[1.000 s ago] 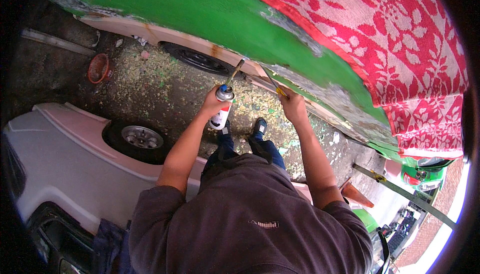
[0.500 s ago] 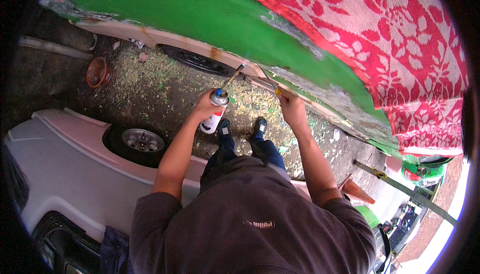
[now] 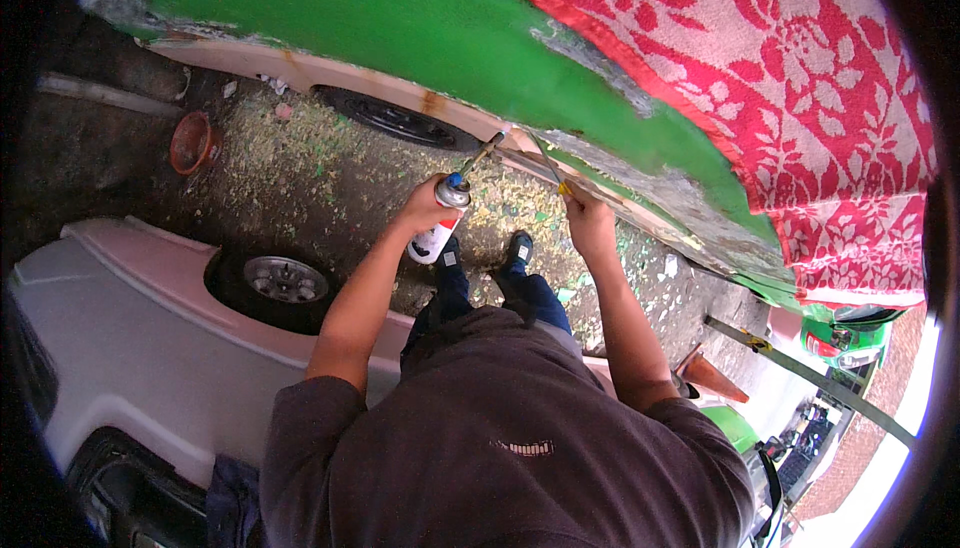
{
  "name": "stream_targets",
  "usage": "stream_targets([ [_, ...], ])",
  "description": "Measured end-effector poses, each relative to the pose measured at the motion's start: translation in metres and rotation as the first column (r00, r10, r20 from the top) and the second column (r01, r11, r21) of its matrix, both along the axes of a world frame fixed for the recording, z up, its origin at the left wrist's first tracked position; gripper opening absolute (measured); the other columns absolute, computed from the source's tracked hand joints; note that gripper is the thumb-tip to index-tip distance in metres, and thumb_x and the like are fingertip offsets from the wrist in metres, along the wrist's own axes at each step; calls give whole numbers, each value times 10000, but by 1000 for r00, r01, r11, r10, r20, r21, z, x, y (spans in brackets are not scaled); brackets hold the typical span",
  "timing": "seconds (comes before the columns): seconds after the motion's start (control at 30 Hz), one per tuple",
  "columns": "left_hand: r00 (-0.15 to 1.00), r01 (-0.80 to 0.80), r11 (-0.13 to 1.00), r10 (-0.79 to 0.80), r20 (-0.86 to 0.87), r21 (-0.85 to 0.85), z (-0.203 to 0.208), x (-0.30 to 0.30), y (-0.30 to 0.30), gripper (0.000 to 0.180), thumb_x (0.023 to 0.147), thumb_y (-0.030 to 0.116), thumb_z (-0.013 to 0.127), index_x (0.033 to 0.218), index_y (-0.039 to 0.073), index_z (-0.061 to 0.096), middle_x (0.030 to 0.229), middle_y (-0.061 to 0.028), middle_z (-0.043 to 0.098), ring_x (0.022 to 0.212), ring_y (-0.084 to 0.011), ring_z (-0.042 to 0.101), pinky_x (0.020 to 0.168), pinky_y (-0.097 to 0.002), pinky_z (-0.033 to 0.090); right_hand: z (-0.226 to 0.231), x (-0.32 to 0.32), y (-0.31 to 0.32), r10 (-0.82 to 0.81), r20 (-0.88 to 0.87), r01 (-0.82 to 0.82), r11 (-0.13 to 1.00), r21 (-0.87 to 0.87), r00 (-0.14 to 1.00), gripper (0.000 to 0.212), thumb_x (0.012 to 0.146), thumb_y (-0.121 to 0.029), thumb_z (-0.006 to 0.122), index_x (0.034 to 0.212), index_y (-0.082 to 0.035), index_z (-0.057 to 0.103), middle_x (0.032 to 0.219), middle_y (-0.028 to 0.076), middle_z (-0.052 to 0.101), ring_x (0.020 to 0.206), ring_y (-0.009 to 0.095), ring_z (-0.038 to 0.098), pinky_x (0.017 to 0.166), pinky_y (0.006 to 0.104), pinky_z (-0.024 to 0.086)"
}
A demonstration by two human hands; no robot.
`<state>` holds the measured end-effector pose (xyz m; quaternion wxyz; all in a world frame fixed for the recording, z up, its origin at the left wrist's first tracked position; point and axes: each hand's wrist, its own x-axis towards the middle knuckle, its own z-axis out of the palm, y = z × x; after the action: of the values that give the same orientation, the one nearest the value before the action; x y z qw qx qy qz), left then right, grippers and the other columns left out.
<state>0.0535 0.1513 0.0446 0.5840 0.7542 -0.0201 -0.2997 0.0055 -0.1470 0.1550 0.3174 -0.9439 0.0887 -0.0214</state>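
Observation:
My left hand (image 3: 424, 206) is wrapped round a gas torch (image 3: 432, 241), a white and red can with a blue-knobbed burner head. Its nozzle angles up and right to the lower edge of a green car body panel (image 3: 400, 28), where a pale glow shows at the tip. In my right hand (image 3: 591, 228), closed fingers grip a thin-shafted tool (image 3: 549, 160) with a yellow handle, perhaps a screwdriver or scraper. The tool's tip meets the panel's lower edge just right of the nozzle. Bare, scraped patches run along this edge.
A red and white floral cloth (image 3: 800, 78) drapes over the green car. Behind my left arm stands a grey and pink car (image 3: 160, 328). Yellowish flakes (image 3: 290, 148) litter the floor round my feet. A reddish-brown pot (image 3: 192, 143) stands left, an orange cone (image 3: 715, 376) right.
My left hand and the torch have shifted slightly right and toward the tool's tip. My right hand has moved slightly right and down. Both keep their hold.

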Motion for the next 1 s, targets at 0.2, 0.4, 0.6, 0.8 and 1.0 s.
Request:
stream_targets([
  [0.2, 997, -78, 985, 79, 0, -154, -29, -2, -10, 603, 666, 81, 793, 1213, 42, 542, 1088, -83, 667, 999, -200, 640, 898, -359, 502, 13, -9, -12, -71, -107, 78, 995, 64, 992, 272, 898, -180, 663, 1157, -107, 703, 841, 275, 648, 808, 390, 686, 700, 420, 535],
  [0.4, 993, -117, 972, 116, -18, -206, -28, 0, -18, 584, 657, 85, 809, 1180, 32, 552, 1068, -87, 672, 983, -197, 645, 880, -349, 508, 9, -24, -27, -109, -119, 119, 990, 74, 987, 293, 903, -199, 657, 1181, -115, 694, 718, 252, 620, 642, 337, 655, 638, 401, 508],
  [0.6, 993, -120, 971, 115, -38, -208, -29, 0, -22, 556, 670, 63, 806, 1166, 40, 556, 1056, -73, 673, 977, -191, 644, 874, -346, 508, 12, -33, -32, -131, -178, 147, 986, 79, 975, 315, 903, -232, 657, 1193, -115, 687, 692, 224, 624, 585, 295, 621, 618, 391, 495],
  [0.8, 988, -149, 967, 139, -61, -207, -25, -3, -28, 533, 683, 49, 794, 1165, 51, 568, 1061, -66, 675, 974, -184, 643, 882, -351, 506, 7, -38, -38, -156, -187, 177, 979, 103, 970, 318, 908, -238, 651, 1201, -121, 684, 714, 234, 636, 619, 302, 647, 638, 387, 505],
  [1.0, 986, -164, 967, 162, -26, -194, -25, -4, -26, 554, 674, 65, 811, 1167, 50, 558, 1058, -82, 675, 972, -191, 643, 889, -358, 502, 4, -28, -30, -58, -187, 82, 989, 124, 981, 327, 923, -211, 635, 1230, -105, 664, 757, 202, 670, 686, 256, 667, 668, 373, 517],
])
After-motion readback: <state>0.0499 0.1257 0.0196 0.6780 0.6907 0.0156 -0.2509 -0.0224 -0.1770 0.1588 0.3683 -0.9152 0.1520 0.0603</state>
